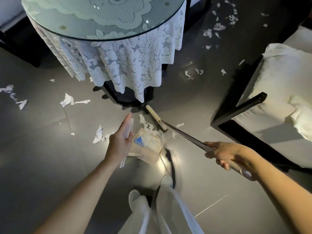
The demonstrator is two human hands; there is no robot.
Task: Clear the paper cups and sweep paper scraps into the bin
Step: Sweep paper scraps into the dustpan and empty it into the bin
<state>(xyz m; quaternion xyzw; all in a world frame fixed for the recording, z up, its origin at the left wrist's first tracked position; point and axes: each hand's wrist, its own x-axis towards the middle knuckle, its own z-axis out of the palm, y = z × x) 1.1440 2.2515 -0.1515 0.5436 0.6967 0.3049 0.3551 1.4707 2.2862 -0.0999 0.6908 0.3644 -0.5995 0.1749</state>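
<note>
My left hand (120, 142) grips the upright pale handle of a dustpan (148, 147) that stands on the grey floor and holds a heap of white paper scraps. My right hand (226, 156) grips the metal pole of a broom (184, 135). The broom's cream head (156, 118) lies on the floor just beyond the pan, by the table's base. Loose paper scraps (69, 100) lie at the left, more scraps (99, 135) sit near the pan, and further scraps (217, 27) are strewn at the far right. No paper cup shows.
A round glass-topped table (94, 16) with a hanging white lace cloth (128, 65) stands ahead on a black base. A black-framed seat with white cushions (276, 102) is at the right. My feet in pale slippers (135, 196) stand below the pan.
</note>
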